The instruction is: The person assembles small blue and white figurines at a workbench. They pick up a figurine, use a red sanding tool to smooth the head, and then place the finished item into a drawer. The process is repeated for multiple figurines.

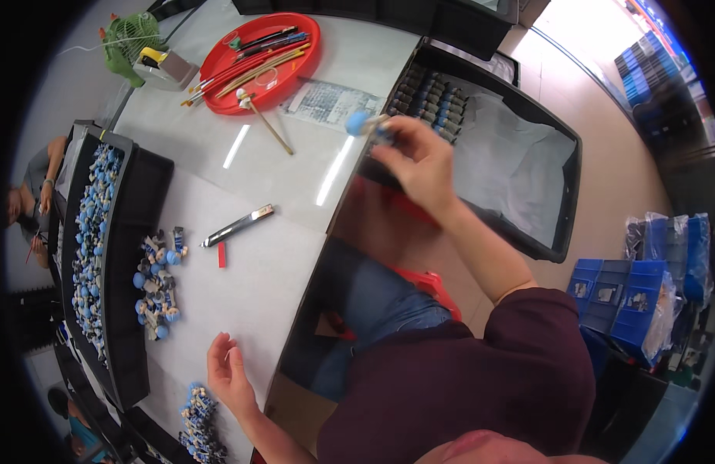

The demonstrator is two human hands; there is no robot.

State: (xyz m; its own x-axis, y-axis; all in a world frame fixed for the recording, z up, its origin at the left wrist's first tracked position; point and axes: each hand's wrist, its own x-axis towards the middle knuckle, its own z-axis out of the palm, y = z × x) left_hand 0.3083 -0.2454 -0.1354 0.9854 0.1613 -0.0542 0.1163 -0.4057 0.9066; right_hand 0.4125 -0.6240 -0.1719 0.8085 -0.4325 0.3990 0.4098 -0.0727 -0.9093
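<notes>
My right hand (pixel 419 158) is raised at the table's edge, its thumb and fingers closed on a small figurine (pixel 381 127). The figurine has a light blue rounded end and is smeared by motion. My left hand (pixel 230 375) hovers over the near part of the white table (pixel 241 309), fingers loosely bent and apart, with nothing visible in it. Close to it lies a pile of small blue, white and dark figurines (pixel 201 425). A second loose group of figurines (pixel 158 282) lies farther along, beside a black bin (pixel 125 278) filled with more.
A red tray (pixel 315 54) holds brushes and sticks; a stick with a white tip (pixel 266 127) lies beside it. A utility knife (pixel 238 226) and red strip (pixel 221 255) lie mid-table. A lined black crate (pixel 562 193) holds rows of dark pieces. Other people (pixel 48 178) sit opposite.
</notes>
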